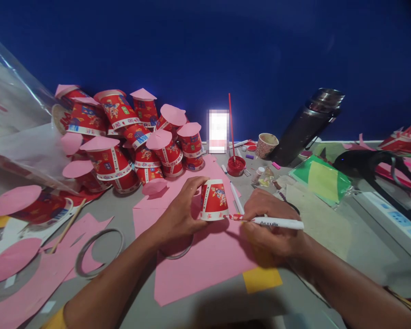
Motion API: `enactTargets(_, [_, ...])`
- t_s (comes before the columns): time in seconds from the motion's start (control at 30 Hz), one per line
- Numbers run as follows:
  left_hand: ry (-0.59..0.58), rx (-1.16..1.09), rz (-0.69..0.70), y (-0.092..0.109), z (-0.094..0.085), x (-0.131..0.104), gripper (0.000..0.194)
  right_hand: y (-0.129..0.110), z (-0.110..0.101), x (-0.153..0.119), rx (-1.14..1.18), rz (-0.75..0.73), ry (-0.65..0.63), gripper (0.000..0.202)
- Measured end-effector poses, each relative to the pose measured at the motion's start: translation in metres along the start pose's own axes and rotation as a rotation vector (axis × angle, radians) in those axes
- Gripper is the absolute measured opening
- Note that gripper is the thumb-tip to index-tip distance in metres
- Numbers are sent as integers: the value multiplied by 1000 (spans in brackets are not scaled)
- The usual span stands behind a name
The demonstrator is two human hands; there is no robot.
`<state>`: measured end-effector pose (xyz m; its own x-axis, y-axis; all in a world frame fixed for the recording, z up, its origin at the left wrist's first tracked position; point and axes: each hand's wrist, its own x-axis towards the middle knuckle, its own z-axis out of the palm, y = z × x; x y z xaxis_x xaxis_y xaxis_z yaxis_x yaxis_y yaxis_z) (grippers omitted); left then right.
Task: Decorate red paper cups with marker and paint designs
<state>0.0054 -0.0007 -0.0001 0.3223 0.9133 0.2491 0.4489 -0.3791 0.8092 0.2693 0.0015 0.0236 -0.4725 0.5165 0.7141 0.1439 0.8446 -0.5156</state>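
In the head view, a red paper cup (213,198) printed with colourful figures stands at the centre of the frame, upside down with its wide white rim lowest. The left hand (182,208) grips it from the left side, thumb and fingers curled around its wall. Just right of it, the right hand (274,205) is closed around a white acrylic marker (282,223), held nearly level, with its tip at the cup's lower rim; whether it touches cannot be told. Beneath both hands lies a pink paper sheet (205,278), and a yellow paper piece (263,279) sits at its lower right edge. In the upper left, red paper cups (111,160) are piled up, many bearing pink paper cones (100,143). A tape roll (79,263) lies in the lower left. Beyond the hands, a red stick (230,123) stands in a tub of red paint (236,168); to its right are a patterned paper cup (264,147) and a tilted black thermos flask (303,125). A white power strip (392,219) runs along the right edge.
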Motion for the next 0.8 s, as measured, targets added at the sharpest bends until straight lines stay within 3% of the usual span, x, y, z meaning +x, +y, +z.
enactTargets(0.33, [-6, 2, -6, 3, 0, 1, 79, 2, 1, -1, 5, 28, -41, 13])
enactTargets(0.8, [-11, -70, -36, -4, 0, 0, 82, 3, -1, -3, 6, 72, 103, 14])
